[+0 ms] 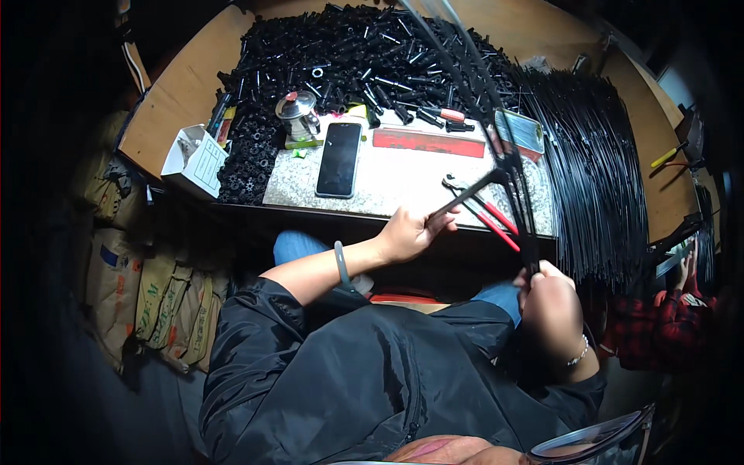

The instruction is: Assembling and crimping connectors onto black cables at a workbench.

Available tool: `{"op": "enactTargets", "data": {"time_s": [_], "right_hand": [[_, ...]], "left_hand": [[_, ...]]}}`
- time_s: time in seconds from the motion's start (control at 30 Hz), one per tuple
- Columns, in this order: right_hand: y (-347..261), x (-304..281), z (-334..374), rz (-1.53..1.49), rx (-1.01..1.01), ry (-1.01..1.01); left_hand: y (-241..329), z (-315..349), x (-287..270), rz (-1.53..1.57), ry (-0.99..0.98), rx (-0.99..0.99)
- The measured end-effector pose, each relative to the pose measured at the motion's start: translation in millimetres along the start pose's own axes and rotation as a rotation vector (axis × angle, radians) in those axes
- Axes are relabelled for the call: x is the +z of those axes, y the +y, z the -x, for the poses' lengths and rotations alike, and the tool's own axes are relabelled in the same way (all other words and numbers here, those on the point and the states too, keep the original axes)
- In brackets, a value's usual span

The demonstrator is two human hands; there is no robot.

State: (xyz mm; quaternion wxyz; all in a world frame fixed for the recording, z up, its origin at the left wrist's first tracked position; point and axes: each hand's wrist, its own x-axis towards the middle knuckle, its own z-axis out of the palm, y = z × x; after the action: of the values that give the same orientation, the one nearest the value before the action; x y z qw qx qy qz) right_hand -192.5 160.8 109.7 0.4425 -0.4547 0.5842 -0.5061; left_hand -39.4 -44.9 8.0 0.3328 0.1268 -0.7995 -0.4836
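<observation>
Over the front edge of the bench I hold what looks like an umbrella frame (508,164), with thin black ribs joined at a dark hub. My left hand (412,232) pinches the end of one black arm that slants out from the hub. Lower down, my right hand (549,298) is closed around the gathered ribs, somewhat blurred. Beyond the hub the ribs stretch up and away, smeared by motion. Pliers (496,226) with red handles lie on the bench just behind the frame, partly crossed by it.
Black tubular plastic parts (356,66) are heaped at the back. A thick bundle of black ribs (593,170) hangs over the right edge. A phone (339,159), red bar (428,142), metal pot (297,116) and white carton (203,167) stand around. Another person's checked sleeve (666,329) shows right.
</observation>
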Motion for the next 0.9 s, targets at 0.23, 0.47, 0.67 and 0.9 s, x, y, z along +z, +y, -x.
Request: {"op": "enactTargets", "data": {"time_s": [0.23,0.47,0.67,0.9], "right_hand": [[77,28,-6,0.269,-0.222,0.169],[199,76,-76,0.349,-0.4,0.326],[219,72,-84,0.364,-0.374,0.299],[207,68,-84,0.851,-0.303,0.15]], "left_hand": [[-65,-109,-55,-0.594,0.108,0.332],[-85,-121,-94,-1.331,-0.131,0.153],[-26,-58,-60,-0.64,-0.57,0.307],[-53,-20,-32,-0.525,-0.503,0.344]]}}
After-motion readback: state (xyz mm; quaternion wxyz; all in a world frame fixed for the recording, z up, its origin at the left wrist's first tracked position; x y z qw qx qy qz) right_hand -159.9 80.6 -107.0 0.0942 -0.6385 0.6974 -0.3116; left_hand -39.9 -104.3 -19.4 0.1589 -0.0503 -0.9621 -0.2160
